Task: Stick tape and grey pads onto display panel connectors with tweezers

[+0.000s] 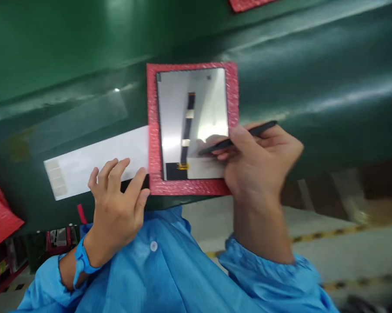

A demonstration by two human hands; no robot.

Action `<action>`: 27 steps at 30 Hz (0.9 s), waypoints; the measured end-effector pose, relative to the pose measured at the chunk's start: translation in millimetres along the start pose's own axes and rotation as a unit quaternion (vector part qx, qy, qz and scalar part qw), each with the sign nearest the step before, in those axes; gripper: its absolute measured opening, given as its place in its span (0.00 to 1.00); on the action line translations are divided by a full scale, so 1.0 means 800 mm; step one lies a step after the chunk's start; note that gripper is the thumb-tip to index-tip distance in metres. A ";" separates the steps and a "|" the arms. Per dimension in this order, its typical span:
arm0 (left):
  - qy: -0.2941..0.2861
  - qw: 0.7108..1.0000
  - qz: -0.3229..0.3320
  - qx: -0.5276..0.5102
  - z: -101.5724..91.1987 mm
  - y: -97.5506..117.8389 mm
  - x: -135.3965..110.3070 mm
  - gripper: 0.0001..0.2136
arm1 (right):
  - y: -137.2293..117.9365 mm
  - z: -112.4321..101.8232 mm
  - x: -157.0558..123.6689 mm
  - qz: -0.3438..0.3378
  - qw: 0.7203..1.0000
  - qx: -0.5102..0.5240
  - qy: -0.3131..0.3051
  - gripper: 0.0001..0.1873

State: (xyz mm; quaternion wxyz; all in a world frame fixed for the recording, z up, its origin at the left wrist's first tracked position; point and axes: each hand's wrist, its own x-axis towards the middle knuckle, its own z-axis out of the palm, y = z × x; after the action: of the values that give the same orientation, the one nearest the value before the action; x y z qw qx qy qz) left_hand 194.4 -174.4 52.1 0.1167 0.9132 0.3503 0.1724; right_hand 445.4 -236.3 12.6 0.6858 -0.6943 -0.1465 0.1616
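Note:
A shiny display panel (173, 124) with a dark flex cable (187, 128) down its back lies on a sheet of red foam (153, 130). My right hand (256, 161) grips a slim black pen-like tool (264, 127), its tip over the lower right part of the panel. Whether the tip touches the surface, I cannot tell. Left of the foam, my left hand (119, 195) rests with fingers apart at the lower edge of a white strip of paper (94, 158). Pale stickers (57, 178) sit at the strip's left end. A black piece (126, 186) shows partly behind my fingers.
The table has a green mat (85, 43). More red foam lies at the left edge (3, 217) and at the top (248, 3). A clear film (85, 117) lies behind the white strip. A small red strip (81, 213) is near the front edge.

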 end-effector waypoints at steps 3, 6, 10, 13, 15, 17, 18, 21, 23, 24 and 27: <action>0.058 0.998 -0.031 0.000 -0.035 -0.073 -0.027 0.14 | -0.023 0.027 -0.016 -0.001 1.000 0.010 -0.017 0.14; 0.044 0.994 -0.089 0.032 -0.056 -0.140 -0.057 0.22 | -0.046 0.081 -0.050 0.001 0.995 0.031 -0.093 0.11; -0.029 0.987 -0.151 0.045 -0.057 -0.176 -0.078 0.27 | -0.048 0.177 -0.109 0.024 0.958 0.056 -0.280 0.11; -0.034 0.985 -0.164 0.032 -0.052 -0.171 -0.079 0.30 | -0.028 0.236 -0.143 0.033 0.929 0.065 -0.362 0.12; -0.036 0.984 -0.172 0.022 -0.051 -0.167 -0.077 0.33 | -0.014 0.258 -0.155 0.032 0.922 0.058 -0.381 0.11; -0.040 0.983 -0.177 0.013 -0.051 -0.165 -0.077 0.35 | -0.004 0.266 -0.160 0.023 0.921 0.049 -0.386 0.10; -0.039 0.983 -0.179 0.008 -0.051 -0.165 -0.077 0.35 | 0.000 0.268 -0.160 0.017 0.921 0.044 -0.387 0.11; -0.035 0.983 -0.180 -0.005 -0.049 -0.167 -0.077 0.35 | 0.003 0.268 -0.159 0.008 0.922 0.027 -0.387 0.14; -0.033 0.983 -0.179 -0.008 -0.048 -0.167 -0.077 0.35 | 0.003 0.268 -0.157 0.009 0.921 0.019 -0.390 0.16; -0.031 0.983 -0.178 -0.007 -0.047 -0.167 -0.077 0.36 | 0.003 0.269 -0.156 0.008 0.920 0.015 -0.392 0.16; -0.029 0.984 -0.175 -0.003 -0.046 -0.167 -0.075 0.38 | 0.003 0.274 -0.153 0.003 0.915 -0.006 -0.403 0.14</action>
State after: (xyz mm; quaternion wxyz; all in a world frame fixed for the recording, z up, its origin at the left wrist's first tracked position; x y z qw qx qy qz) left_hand 57.6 -114.8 27.3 0.1577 0.8422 0.5006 0.1234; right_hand 241.5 -90.0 11.7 0.5636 -0.5751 -0.4096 0.4288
